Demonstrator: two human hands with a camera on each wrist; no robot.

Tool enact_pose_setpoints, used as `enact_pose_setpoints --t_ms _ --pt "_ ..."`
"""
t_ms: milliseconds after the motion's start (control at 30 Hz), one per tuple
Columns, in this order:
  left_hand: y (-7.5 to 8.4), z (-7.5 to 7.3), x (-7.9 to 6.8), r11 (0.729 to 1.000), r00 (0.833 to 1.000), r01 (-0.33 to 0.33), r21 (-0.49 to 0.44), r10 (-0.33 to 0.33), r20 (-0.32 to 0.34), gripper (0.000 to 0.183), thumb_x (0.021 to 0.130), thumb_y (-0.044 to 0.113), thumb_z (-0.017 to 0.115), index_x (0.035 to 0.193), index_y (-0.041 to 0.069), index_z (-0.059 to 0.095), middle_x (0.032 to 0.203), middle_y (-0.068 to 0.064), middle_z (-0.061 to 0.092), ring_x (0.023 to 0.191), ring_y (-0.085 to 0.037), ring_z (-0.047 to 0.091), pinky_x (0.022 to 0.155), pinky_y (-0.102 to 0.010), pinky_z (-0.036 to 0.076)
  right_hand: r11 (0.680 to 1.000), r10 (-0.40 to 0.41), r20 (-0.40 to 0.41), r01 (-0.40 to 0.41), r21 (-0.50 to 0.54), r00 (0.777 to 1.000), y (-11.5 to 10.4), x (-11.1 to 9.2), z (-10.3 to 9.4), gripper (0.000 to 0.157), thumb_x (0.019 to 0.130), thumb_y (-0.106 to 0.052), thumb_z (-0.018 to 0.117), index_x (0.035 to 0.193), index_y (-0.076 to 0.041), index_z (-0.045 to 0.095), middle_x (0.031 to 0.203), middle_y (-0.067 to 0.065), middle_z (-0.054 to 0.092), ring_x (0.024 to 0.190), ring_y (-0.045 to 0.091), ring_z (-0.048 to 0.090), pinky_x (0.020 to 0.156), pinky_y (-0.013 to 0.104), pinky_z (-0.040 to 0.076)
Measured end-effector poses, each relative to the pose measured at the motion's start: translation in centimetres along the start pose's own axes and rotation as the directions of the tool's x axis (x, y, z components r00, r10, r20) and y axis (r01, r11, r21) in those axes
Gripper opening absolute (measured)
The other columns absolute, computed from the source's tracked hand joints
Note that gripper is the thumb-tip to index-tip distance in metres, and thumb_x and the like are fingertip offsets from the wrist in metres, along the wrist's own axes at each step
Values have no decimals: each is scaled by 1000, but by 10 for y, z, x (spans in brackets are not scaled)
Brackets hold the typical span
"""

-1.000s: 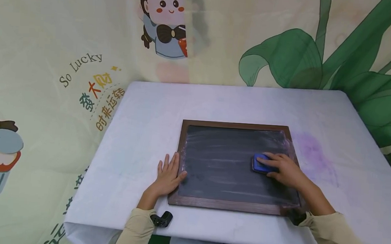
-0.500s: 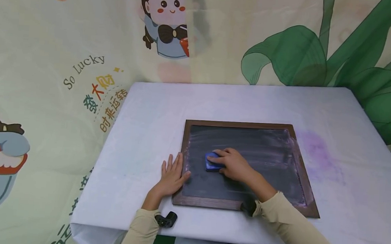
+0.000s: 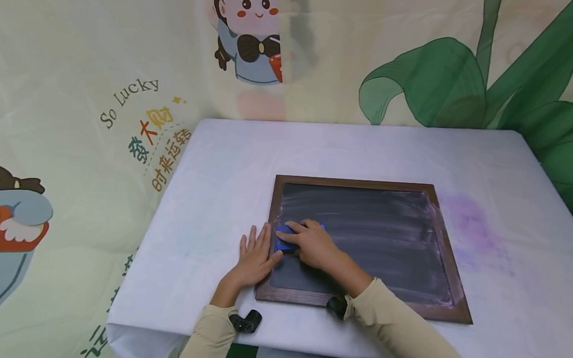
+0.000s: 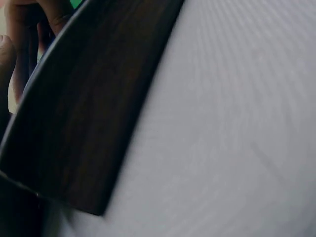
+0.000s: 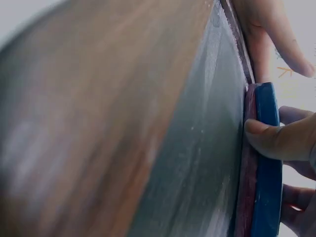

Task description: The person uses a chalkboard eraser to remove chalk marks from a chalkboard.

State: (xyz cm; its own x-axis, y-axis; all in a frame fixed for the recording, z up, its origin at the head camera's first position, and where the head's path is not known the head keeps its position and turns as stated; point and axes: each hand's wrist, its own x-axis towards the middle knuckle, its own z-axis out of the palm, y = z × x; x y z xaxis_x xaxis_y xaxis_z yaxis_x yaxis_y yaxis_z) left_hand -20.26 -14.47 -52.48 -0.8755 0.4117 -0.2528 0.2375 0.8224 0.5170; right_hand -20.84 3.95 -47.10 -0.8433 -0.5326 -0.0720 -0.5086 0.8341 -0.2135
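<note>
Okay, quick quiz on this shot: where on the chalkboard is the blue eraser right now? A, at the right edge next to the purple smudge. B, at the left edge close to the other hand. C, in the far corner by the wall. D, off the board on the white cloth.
B: the right hand holds the blue eraser against the chalkboard at its left edge, just beside the left hand resting flat on the frame.
</note>
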Motion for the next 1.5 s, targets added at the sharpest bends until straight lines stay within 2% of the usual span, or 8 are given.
enact_pose_setpoints --t_ms 167,300,600,833,1067,1233,1400,1500 --pt "0 -1 0 1000 1000 -8 -22 8 -6 78 95 51 30 146 5 -6 154 -10 -7 138 -31 -20 106 -53 -14 999 30 -2 -30 -31 1000 9 -12 -3 54 82 -14 68 131 -29 51 138 6 47 116 34 47 98 48 37" --pt "-1 -2 -1 1000 1000 -12 -19 12 -15 78 95 51 31 146 4 -6 154 -12 -4 139 -32 -18 106 -54 -13 996 59 -2 -59 -67 998 24 -27 -8 54 82 -14 67 131 -28 51 137 8 47 115 36 47 98 50 37" --pt "0 -3 -2 1000 1000 -1 -20 1 3 78 95 50 32 146 4 -7 154 -11 -6 139 -32 -19 106 -53 -14 988 140 -91 -145 -53 986 79 -82 -13 57 76 -9 72 128 -22 55 133 13 50 111 37 49 93 53 39" --pt "0 -2 -2 1000 1000 -13 -28 13 -13 79 95 49 33 146 2 -4 154 -13 -3 139 -33 -17 106 -54 -13 974 223 -89 -225 -19 971 115 -123 -19 60 75 -9 73 130 -18 53 134 17 48 109 41 48 91 57 37" --pt "3 -4 -4 999 1000 -15 -29 14 -23 81 94 52 32 146 1 -3 154 -14 -4 139 -35 -15 106 -55 -12 963 264 -98 -267 -18 959 150 -160 -26 60 73 -8 74 129 -13 53 132 22 48 105 45 49 88 57 38" --pt "3 -6 -6 999 1000 -10 -36 9 -30 81 94 52 33 146 1 -2 154 -15 -3 139 -36 -15 106 -55 -12 958 280 -112 -285 -32 953 166 -174 -30 60 71 -8 75 128 -13 55 130 23 49 102 46 50 84 55 41" --pt "2 -1 -5 1000 1000 -9 -26 8 -31 79 94 50 34 146 2 -3 154 -13 -4 139 -34 -15 106 -54 -12 955 284 -124 -292 -54 951 175 -189 -32 61 68 -8 77 126 -13 57 128 24 50 98 45 53 78 53 44" --pt "2 2 -5 1000 999 -7 -25 6 -33 80 94 50 34 146 3 -4 154 -12 -4 139 -33 -15 106 -54 -12 952 300 -122 -304 -15 946 181 -195 -35 62 69 -11 76 127 -11 55 127 26 50 97 46 53 74 54 45"
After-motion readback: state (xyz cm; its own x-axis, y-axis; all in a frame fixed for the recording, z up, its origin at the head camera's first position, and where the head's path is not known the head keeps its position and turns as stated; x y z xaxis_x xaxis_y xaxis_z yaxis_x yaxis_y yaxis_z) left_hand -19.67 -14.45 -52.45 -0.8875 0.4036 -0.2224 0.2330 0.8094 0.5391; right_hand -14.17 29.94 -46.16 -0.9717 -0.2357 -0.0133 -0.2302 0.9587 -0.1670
